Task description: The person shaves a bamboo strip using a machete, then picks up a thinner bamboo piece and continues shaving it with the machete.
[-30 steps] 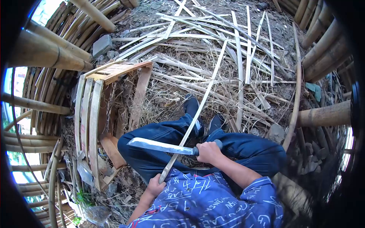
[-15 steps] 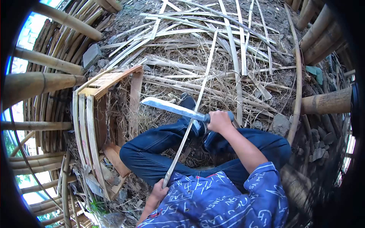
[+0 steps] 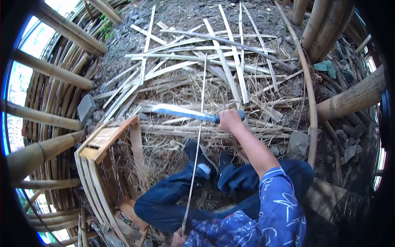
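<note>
A long silver metal knife with a grey-blue handle (image 3: 181,112) is held crosswise, its handle to the right and its blade pointed left, blurred at the tip. A long, thin, pale wooden strip (image 3: 197,144) is held nearly lengthwise, crossed with the knife near the handle; the strip's gripped end is on the knife's near side, its narrow tip beyond the knife.

Workshop: bamboo poles (image 3: 53,74), earthen ground (image 3: 125,43)
</note>
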Demonstrator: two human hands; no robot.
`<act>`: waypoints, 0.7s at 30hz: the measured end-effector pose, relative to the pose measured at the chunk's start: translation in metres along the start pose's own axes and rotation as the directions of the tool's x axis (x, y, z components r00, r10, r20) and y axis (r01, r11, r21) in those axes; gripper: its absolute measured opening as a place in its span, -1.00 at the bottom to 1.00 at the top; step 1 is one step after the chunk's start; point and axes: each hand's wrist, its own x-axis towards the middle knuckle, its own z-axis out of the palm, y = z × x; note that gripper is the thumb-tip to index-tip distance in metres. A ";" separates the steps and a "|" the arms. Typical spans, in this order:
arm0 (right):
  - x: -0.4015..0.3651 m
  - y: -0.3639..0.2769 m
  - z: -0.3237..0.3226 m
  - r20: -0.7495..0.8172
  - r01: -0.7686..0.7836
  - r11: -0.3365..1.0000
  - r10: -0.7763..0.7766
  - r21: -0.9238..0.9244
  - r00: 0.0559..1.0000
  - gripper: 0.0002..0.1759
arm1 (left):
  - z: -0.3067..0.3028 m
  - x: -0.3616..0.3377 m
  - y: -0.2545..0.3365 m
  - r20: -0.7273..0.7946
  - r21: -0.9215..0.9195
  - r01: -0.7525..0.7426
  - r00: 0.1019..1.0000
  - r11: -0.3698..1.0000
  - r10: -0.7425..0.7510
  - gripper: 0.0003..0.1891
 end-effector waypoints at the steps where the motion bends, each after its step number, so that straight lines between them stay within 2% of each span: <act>1: 0.008 -0.001 -0.003 0.029 0.010 1.000 -0.009 -0.015 1.000 -0.72 | 0.002 0.005 0.010 -0.013 -0.010 0.017 1.000 1.000 -0.017 -0.77; 2: 0.015 0.000 -0.004 0.067 0.022 0.999 -0.020 -0.030 0.998 -0.72 | 0.005 0.007 0.019 -0.024 -0.018 0.036 0.999 0.999 -0.036 -0.78; 4: 0.030 0.006 -0.006 0.040 0.027 0.999 -0.026 -0.021 0.999 -0.73 | 0.010 0.011 0.027 -0.043 -0.028 0.053 0.998 0.998 -0.054 -0.78; 6: 0.051 0.013 -0.012 0.048 -0.111 0.993 0.109 0.042 0.993 -0.74 | 0.011 0.015 0.032 -0.052 -0.033 0.062 0.997 0.998 -0.064 -0.79; 8: 0.065 0.019 -0.016 0.070 -0.147 0.987 0.143 0.065 0.987 -0.73 | 0.010 0.017 0.033 -0.065 -0.036 0.069 0.995 0.997 -0.071 -0.79; 10: 0.073 0.019 -0.019 -0.025 -0.185 0.980 0.187 0.071 0.982 -0.70 | 0.011 0.014 0.032 -0.077 -0.037 0.069 0.995 0.997 -0.071 -0.79; 14: 0.054 0.015 -0.025 0.069 -0.295 0.935 0.287 0.195 0.956 -0.66 | 0.017 0.000 0.016 -0.125 -0.061 0.026 0.992 0.998 -0.034 -0.80; 16: 0.027 0.016 -0.021 0.062 -0.273 0.912 0.267 0.305 0.962 -0.69 | 0.022 -0.010 0.003 -0.170 -0.080 -0.033 0.985 0.996 0.019 -0.80; 17: 0.013 0.020 -0.015 0.051 -0.241 0.905 0.239 0.349 0.970 -0.70 | 0.018 -0.014 0.026 -0.093 -0.102 0.081 0.992 0.991 -0.091 -0.75; 18: -0.001 0.020 -0.009 0.040 -0.210 0.896 0.212 0.392 0.977 -0.71 | 0.019 -0.017 0.090 -0.156 0.144 0.081 0.986 0.986 -0.059 -0.73; 19: -0.017 0.014 -0.009 0.061 -0.198 0.904 0.189 0.380 0.980 -0.71 | 0.017 -0.018 0.097 -0.147 0.150 0.206 0.972 0.967 -0.184 -0.63; 20: -0.037 0.007 -0.016 0.103 -0.170 0.883 0.138 0.437 0.985 -0.72 | 0.018 -0.020 0.116 -0.142 0.134 0.162 0.980 0.978 -0.143 -0.62; 21: -0.055 -0.001 -0.022 0.133 -0.144 0.858 0.089 0.494 0.987 -0.73 | 0.019 -0.023 0.116 -0.161 0.121 0.179 0.974 0.976 -0.159 -0.62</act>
